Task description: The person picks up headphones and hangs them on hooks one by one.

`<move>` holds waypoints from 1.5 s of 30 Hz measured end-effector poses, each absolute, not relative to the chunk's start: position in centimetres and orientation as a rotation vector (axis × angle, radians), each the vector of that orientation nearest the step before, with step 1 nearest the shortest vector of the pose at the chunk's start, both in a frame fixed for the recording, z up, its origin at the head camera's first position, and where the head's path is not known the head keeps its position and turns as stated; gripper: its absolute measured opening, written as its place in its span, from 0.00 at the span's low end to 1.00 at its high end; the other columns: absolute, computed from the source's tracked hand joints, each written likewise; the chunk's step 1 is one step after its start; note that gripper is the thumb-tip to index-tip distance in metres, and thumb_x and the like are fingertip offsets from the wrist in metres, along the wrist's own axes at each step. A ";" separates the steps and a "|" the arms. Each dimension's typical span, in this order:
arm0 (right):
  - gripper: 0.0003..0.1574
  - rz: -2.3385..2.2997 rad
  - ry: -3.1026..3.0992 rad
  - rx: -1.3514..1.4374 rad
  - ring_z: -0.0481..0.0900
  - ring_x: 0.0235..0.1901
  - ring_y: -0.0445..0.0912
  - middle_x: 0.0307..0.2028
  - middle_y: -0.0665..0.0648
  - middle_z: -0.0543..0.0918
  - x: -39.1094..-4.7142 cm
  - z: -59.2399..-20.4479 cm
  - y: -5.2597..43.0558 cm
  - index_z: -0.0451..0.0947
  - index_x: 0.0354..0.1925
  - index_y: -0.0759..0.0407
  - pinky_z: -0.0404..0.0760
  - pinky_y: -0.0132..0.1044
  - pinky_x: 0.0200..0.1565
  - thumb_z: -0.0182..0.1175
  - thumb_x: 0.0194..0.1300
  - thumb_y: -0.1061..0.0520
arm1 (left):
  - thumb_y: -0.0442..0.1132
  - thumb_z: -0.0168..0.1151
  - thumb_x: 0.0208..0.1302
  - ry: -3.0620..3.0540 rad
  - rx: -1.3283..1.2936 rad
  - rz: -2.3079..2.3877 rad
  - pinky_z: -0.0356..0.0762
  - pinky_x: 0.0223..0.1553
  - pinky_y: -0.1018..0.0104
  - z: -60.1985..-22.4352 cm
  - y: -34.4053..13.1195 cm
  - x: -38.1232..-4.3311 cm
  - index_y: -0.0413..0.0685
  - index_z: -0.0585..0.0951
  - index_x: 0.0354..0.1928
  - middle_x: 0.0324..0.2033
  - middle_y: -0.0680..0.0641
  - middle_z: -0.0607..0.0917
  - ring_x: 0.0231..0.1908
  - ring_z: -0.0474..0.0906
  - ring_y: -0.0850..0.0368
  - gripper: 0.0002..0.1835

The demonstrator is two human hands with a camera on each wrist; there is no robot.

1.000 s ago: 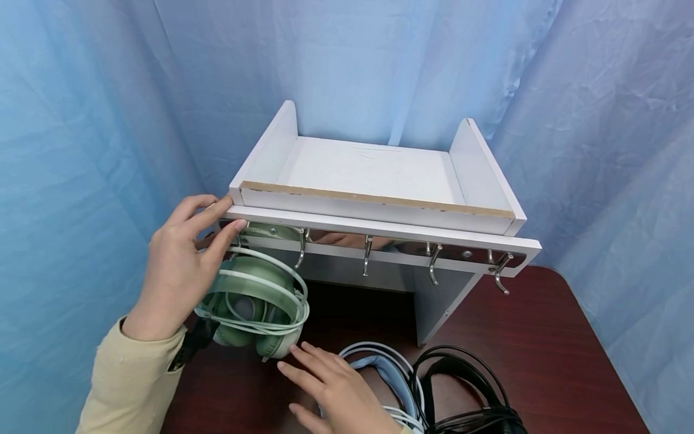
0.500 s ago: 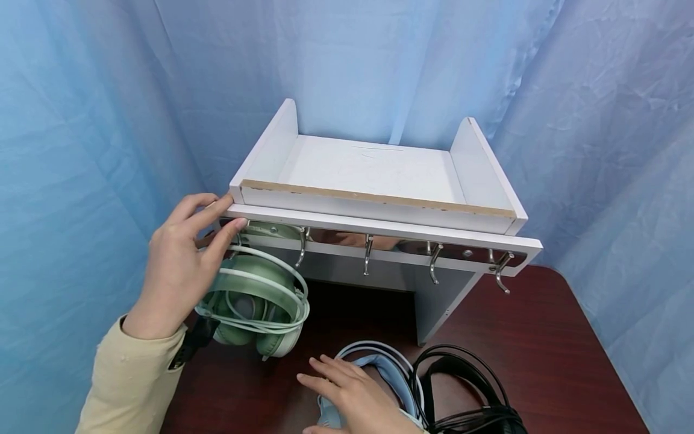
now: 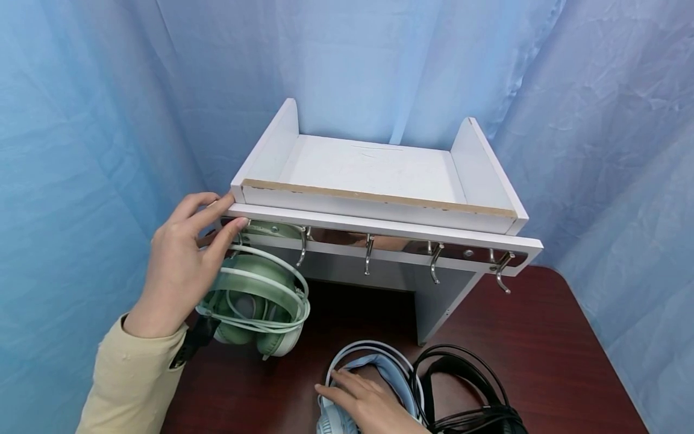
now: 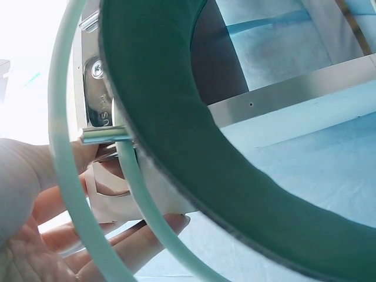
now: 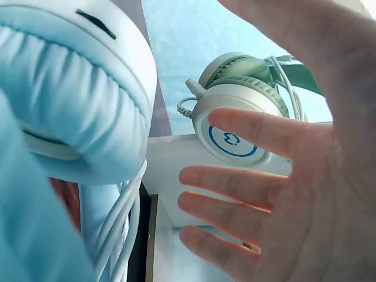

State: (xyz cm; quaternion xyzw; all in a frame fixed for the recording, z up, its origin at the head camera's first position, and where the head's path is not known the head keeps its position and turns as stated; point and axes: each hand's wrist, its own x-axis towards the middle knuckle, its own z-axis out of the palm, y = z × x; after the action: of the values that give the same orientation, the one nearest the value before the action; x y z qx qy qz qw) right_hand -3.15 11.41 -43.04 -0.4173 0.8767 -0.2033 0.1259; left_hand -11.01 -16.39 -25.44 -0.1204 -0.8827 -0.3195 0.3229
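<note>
- Right hand: palm lowered, fingers straight and spread, gripping nothing; contact below cannot be told.
- Blue headphones, one pair: on the table beneath the right hand; pale shell, gathered ear cushions, white cable.
- Black headphones, one pair: on the table just right of the right hand; black cable bundled.
- Green headphones, one pair: suspended from the leftmost hook, just right of the left hand; two ear cups, blue ring on one white shell, pale cable wrapped around.
- Left hand: raised, thumb and fingers clamped on the rack's left end.
- Rack, one: white; five metal hooks extend rightward from the left thumb.
</note>
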 end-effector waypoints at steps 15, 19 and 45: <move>0.44 -0.623 2.469 -0.901 0.65 0.63 0.57 0.65 0.59 0.65 -2.3 -44.5 13.9 0.50 0.69 0.30 0.74 0.63 0.49 0.50 0.59 0.26 | 0.36 0.64 0.59 -2.311 -0.318 -0.833 0.83 0.35 0.51 -25.5 -16.4 -11.0 0.41 0.79 0.54 0.47 0.42 0.78 0.32 0.79 0.51 0.20; 0.44 -0.625 2.492 -0.855 0.66 0.62 0.59 0.65 0.61 0.64 -1.7 -44.6 14.4 0.51 0.69 0.32 0.74 0.65 0.47 0.50 0.59 0.26 | 0.36 0.64 0.59 -2.310 -0.320 -0.833 0.83 0.35 0.52 -25.5 -16.4 -10.9 0.41 0.79 0.54 0.47 0.42 0.78 0.32 0.79 0.51 0.20; 0.43 -0.515 2.468 -0.576 0.69 0.58 0.61 0.61 0.61 0.69 -0.7 -46.4 16.2 0.51 0.68 0.26 0.74 0.65 0.47 0.45 0.56 0.21 | 0.37 0.64 0.59 -2.308 -0.324 -0.844 0.83 0.35 0.52 -25.5 -16.5 -11.0 0.42 0.79 0.54 0.47 0.42 0.78 0.35 0.80 0.50 0.20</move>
State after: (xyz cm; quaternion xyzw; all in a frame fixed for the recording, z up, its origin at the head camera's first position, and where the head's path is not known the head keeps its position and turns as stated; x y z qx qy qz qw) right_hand -0.74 16.17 -46.44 -0.2143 0.9178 -0.1916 0.2740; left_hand -11.01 -16.47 -25.53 -0.1234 -0.8804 -0.3219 0.3255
